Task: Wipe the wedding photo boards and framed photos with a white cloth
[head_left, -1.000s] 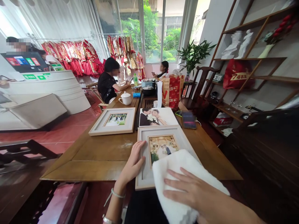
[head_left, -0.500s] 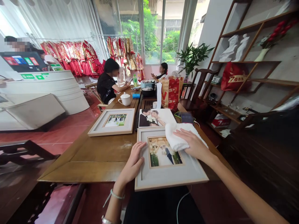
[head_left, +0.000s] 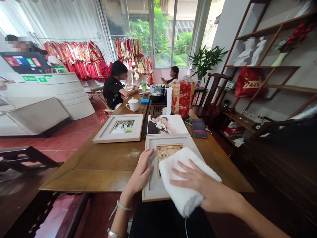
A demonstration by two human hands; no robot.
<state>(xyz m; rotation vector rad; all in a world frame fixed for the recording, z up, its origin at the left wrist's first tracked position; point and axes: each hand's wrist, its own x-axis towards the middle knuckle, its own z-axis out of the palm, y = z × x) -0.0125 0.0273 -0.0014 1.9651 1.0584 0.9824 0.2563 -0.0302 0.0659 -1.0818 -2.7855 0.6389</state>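
Observation:
A light wooden picture frame (head_left: 151, 195) lies in front of me, its near edge jutting past the table's edge. Much of its wedding photo (head_left: 165, 150) is covered by a folded white towel (head_left: 170, 165). With fingers spread, my right hand (head_left: 194, 178) presses on that towel and holds it against the frame; its thumb is hidden. My left hand (head_left: 141, 172) grips the frame's left side, fingertips over the rim. A second framed photo (head_left: 122, 127) lies to the left. Just beyond the frame is an unframed print of a couple (head_left: 167, 125).
The wooden table (head_left: 104, 165) also bears a phone (head_left: 199, 128), a white teapot (head_left: 133, 104) and a paper bag (head_left: 182, 99). One person in black (head_left: 115, 87) sits at its left side, another person (head_left: 172, 76) at the far end. Shelves (head_left: 267, 66) stand at right.
My right hand has slid the towel down and left, from the frame's upper right corner over the photo and past the near edge. My left hand stays on the left side.

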